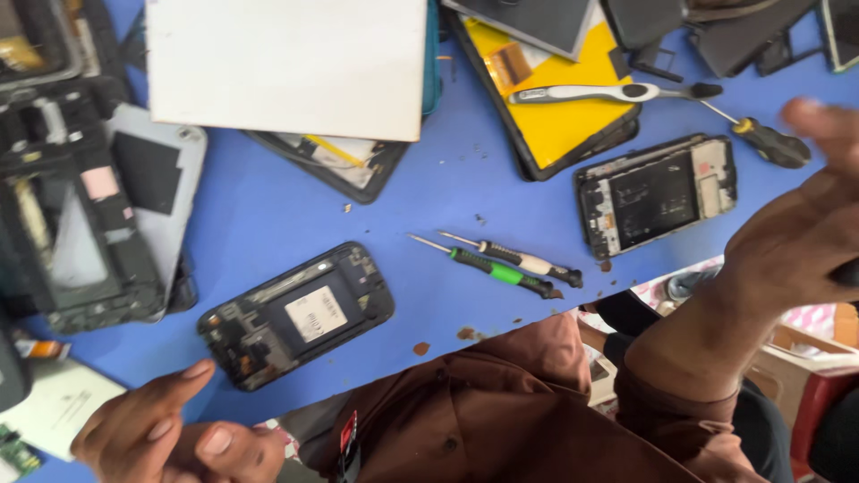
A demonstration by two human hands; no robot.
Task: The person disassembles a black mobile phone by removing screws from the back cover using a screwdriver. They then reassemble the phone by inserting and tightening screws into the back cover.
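Note:
My left hand (170,434) hovers at the lower left, fingers apart and empty, just below an opened black phone body (295,315) with a white label, lying on the blue table (268,215). My right hand (796,224) is raised at the right edge and blurred. Its fingertips point up, and a dark shape sits at its edge that I cannot make out. Beyond that hand lies a second stripped phone frame (658,192). Between the two phones rest a green-handled screwdriver (497,268) and a white-and-black one (528,261). My brown sleeve and shirt (501,411) fill the bottom.
A white board (286,63) covers the top left. A yellow-backed tablet (559,116) with a silver-handled tool (608,92) lies at top centre. A black-handled screwdriver (769,143) is at top right. Several dismantled devices (80,224) crowd the left edge.

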